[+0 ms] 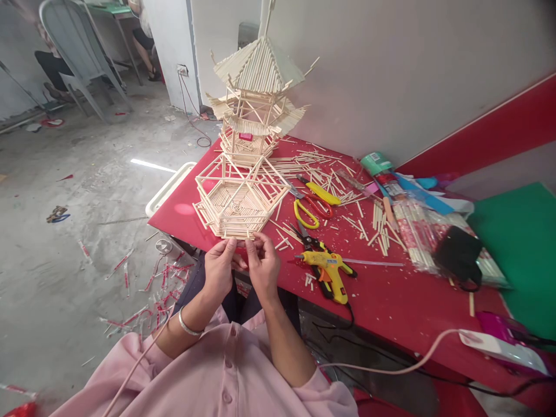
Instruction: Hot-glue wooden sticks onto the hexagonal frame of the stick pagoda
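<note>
At the table's front edge, my left hand (220, 267) and my right hand (263, 265) are close together, each closed in a pinch. Between their fingertips is a thin, pale wooden stick (241, 241), partly hidden by the fingers. Just beyond my fingertips stands a hexagonal frame (241, 204) built from wooden sticks, with a concentric stick floor and open sides. A taller pagoda model (263, 87) of the same sticks, with tiered roofs, rises behind it. To the right of my hands lies a yellow glue gun (329, 267) over black-and-yellow cutters (309, 238).
Red-and-yellow scissors (309, 208), a yellow-handled tool (324, 193) and scattered sticks (313, 163) cover the red table (382, 307). At right are bagged sticks (417, 237), a black cloth item (459, 255) and a power strip (501, 349). A grey chair (73, 43) and seated people are behind.
</note>
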A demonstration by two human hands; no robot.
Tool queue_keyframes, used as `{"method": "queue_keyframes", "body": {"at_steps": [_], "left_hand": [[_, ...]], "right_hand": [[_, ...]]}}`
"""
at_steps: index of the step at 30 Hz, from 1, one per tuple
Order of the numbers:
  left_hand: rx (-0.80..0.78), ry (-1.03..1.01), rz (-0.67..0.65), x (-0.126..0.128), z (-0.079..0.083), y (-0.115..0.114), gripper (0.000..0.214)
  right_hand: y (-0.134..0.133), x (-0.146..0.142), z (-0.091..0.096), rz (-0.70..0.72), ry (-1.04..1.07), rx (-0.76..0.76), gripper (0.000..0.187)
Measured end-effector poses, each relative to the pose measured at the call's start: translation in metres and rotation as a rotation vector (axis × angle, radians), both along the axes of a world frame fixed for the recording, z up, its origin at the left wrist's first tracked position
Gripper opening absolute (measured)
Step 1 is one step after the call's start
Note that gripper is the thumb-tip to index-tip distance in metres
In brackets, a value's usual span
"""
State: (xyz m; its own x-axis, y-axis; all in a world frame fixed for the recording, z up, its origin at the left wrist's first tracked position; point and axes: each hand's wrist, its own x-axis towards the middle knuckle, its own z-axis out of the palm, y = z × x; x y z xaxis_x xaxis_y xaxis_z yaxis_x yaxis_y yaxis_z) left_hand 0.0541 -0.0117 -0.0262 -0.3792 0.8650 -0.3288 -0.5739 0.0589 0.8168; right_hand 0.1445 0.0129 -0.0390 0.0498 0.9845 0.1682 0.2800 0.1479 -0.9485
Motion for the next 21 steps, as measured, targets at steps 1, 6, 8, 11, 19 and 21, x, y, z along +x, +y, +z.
{"method": "queue_keyframes", "body": {"at_steps": [1, 6, 8, 11, 19, 21], "left_hand": [[-0.001, 0.001, 0.0, -0.0001, -0.0004, -0.0001, 0.046], [0.003, 0.01, -0.003, -0.0007, -0.0008, -0.0003, 0.046], [-0.002, 0.012, -0.002, -0.0008, -0.0006, -0.0003, 0.046], [-0.006, 0.008, -0.001, -0.0008, 0.0, -0.0002, 0.046], [0.001, -0.005, -0.002, -0.0008, 0.0021, -0.0001, 0.046], [0.003, -0.008, -0.002, -0.0007, 0.0023, 0.0, 0.045]], "right_hand": [[0.0, -0.0001, 0.0002, -0.001, 0.002, 0.002, 0.038], [0.0001, -0.0004, 0.0021, 0.0, -0.004, -0.001, 0.038], [0.0001, -0.0004, 0.0025, 0.003, -0.002, -0.002, 0.037], [-0.0002, -0.0003, 0.0023, 0.003, 0.007, 0.0, 0.036], [0.0001, -0.0004, 0.003, 0.004, -0.001, 0.001, 0.038], [0.0002, -0.0004, 0.0029, 0.002, -0.003, 0.001, 0.038]]}}
